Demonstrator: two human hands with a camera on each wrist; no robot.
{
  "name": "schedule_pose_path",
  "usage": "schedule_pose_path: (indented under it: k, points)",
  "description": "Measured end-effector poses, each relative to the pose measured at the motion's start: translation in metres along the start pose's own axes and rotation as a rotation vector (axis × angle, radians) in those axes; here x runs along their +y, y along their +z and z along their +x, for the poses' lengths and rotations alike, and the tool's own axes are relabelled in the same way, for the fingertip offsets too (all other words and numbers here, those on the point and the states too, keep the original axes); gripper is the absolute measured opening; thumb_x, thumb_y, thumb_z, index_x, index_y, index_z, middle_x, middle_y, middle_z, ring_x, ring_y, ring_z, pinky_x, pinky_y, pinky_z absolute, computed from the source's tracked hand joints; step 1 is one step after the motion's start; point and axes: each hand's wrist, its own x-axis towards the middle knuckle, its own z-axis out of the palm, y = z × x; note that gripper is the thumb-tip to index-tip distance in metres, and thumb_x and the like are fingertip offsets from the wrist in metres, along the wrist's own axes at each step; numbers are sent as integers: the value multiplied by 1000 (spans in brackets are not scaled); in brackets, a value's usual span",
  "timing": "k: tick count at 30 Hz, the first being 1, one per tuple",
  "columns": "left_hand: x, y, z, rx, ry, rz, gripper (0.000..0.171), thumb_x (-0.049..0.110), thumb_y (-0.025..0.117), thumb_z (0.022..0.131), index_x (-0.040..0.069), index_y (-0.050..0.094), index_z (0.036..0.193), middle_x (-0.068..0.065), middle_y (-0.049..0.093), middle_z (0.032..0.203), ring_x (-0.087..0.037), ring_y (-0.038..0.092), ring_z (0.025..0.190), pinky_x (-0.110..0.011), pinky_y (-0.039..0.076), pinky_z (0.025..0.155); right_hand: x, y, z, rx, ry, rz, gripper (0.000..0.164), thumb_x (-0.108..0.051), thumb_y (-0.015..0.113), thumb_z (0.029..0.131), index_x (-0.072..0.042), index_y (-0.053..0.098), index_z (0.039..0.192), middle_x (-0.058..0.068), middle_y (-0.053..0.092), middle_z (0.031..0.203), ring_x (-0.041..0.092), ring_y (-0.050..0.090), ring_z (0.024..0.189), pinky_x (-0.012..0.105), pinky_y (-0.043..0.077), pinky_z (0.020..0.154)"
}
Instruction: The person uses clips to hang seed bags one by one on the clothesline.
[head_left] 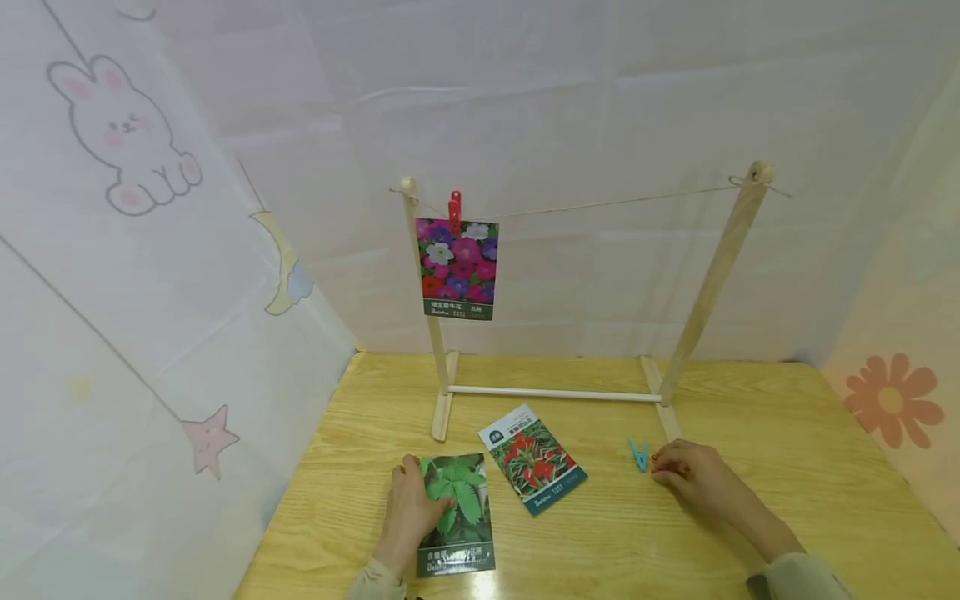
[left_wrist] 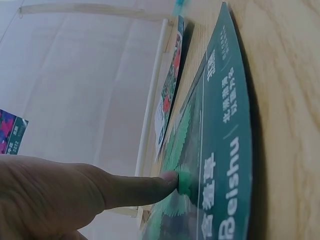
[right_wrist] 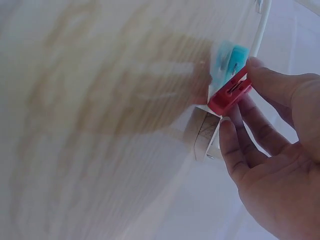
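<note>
My left hand (head_left: 410,508) grips the left edge of a seed packet with green leaves (head_left: 459,521), its thumb lying on the printed front. In the left wrist view that thumb presses on the leaf picture of the packet (left_wrist: 227,150); the other fingers are mostly hidden. At the right, my right hand (head_left: 693,473) pinches a red clothespin (right_wrist: 231,94) between thumb and fingers, just above the wooden table. A blue clothespin (head_left: 639,456) lies right beside it. Between the hands, a seed packet with red flowers (head_left: 534,458) rests on the table.
Behind stands a wooden frame (head_left: 720,275) with a string (head_left: 600,205) tied across its top. From the string's left end hangs a petunia seed packet (head_left: 457,271), held by another red clothespin (head_left: 455,212). A white rod (head_left: 555,392) joins the frame's feet.
</note>
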Motion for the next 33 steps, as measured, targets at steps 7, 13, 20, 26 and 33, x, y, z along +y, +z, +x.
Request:
schedule_pose_path:
  k: [7,13,20,26,33]
  points:
    - [-9,-2,8,-49,-24,-50,87,17,100,73,-12,47,136,-38,62,122,-54,66,110,-60,60,93,-9,-3,0,-8,72,9,26,-2,84,89,0,74,112,-1,75,96,0,66,83,23,60,69]
    - [-19,-9,9,-99,-15,-145,64,15,86,91,-15,49,134,-23,68,106,-36,70,98,-48,63,81,-15,-7,0,27,138,-20,42,-2,84,89,9,69,127,3,74,99,3,66,83,25,61,69]
    - [-21,-18,10,-92,14,-203,36,6,69,101,-17,59,127,-14,70,98,-20,67,82,-33,60,66,-19,-14,1,127,57,-64,35,6,84,86,8,72,119,2,72,97,4,68,82,22,61,66]
    - [-23,-24,15,-116,25,-248,28,4,69,100,-14,65,121,-13,72,98,-25,72,87,-34,63,70,-24,-21,3,143,36,-24,36,7,83,86,7,72,119,6,75,103,5,71,88,22,63,71]
    - [-23,-35,15,-170,52,-324,27,8,70,101,-10,66,120,-16,77,101,-32,76,96,-36,63,71,-34,-25,11,160,20,-11,37,11,82,85,5,71,119,7,75,103,15,75,88,27,64,73]
